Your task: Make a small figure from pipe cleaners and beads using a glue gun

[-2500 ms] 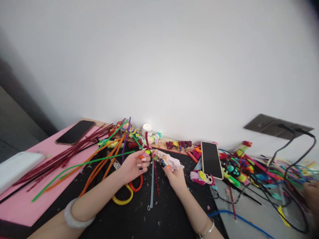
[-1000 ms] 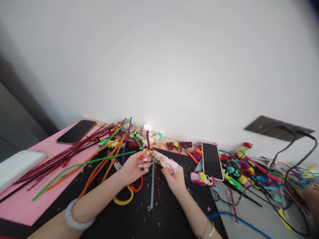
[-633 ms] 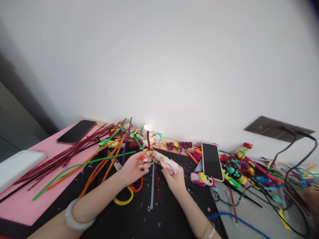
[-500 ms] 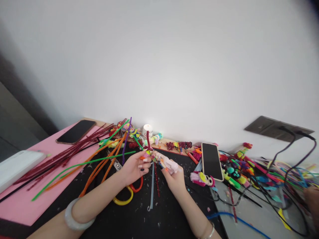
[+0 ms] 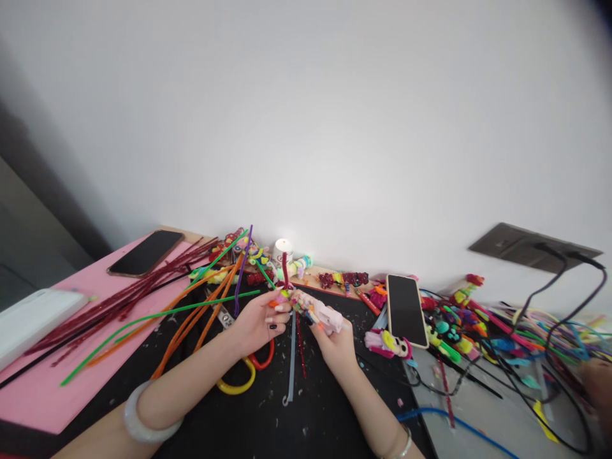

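My left hand [image 5: 258, 322] is closed in a pinch on the left end of a small colourful pipe-cleaner craft [image 5: 306, 307], where a dark red pipe cleaner [image 5: 285, 270] sticks upward. My right hand [image 5: 335, 343] is closed around the craft's pale pink right end [image 5: 329, 318]. Both hands hover just above the black mat [image 5: 268, 408] at the middle of the table. Yellow and red scissors [image 5: 248, 373] lie beneath my left hand.
Long green, orange and purple pipe cleaners [image 5: 201, 299] and dark red ones [image 5: 115, 306] fan out on the left across a pink sheet [image 5: 43, 389]. One phone [image 5: 146, 252] lies at the back left, another [image 5: 406, 310] at the right. Craft pieces and cables [image 5: 526, 344] crowd the right side.
Both hands with the craft have drawn slightly nearer and closer together since the oldest frame. Over the last second almost nothing has shifted.
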Tool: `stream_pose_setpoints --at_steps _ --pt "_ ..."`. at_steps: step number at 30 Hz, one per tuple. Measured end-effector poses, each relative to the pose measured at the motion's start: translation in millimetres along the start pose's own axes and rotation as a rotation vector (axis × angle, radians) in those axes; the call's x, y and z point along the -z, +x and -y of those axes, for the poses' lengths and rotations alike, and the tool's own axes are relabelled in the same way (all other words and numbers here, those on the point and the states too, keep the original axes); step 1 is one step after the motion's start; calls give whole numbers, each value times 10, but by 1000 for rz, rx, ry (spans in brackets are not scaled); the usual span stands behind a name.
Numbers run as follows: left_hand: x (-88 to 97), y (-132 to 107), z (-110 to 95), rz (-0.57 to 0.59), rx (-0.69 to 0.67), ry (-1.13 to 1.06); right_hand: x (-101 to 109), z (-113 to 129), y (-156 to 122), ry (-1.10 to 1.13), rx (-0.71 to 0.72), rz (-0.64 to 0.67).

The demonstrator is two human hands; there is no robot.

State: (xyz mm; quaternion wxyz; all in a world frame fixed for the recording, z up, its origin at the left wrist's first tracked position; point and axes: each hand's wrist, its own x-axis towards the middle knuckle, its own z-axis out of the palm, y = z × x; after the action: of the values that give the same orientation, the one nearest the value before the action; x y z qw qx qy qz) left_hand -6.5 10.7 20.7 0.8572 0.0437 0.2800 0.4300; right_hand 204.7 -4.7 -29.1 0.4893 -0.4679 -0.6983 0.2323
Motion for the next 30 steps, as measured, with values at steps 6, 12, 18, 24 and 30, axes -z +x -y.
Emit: stream_pose_setpoints --at_steps 6,12,18,24,30 --pt "8 3 0 21 7 14 17 27 1 -3 2 0" --pt "6 8 9 8 1 34 23 53 8 -16 14 8" --pt "-10 1 7 -8 3 30 11 31 6 -27 35 -12" --pt "-46 -27 -16 -20 7 -24 24 34 12 -50 48 -14" --pt "-89 -42 -28 -17 11 -69 30 37 16 -59 67 -24"
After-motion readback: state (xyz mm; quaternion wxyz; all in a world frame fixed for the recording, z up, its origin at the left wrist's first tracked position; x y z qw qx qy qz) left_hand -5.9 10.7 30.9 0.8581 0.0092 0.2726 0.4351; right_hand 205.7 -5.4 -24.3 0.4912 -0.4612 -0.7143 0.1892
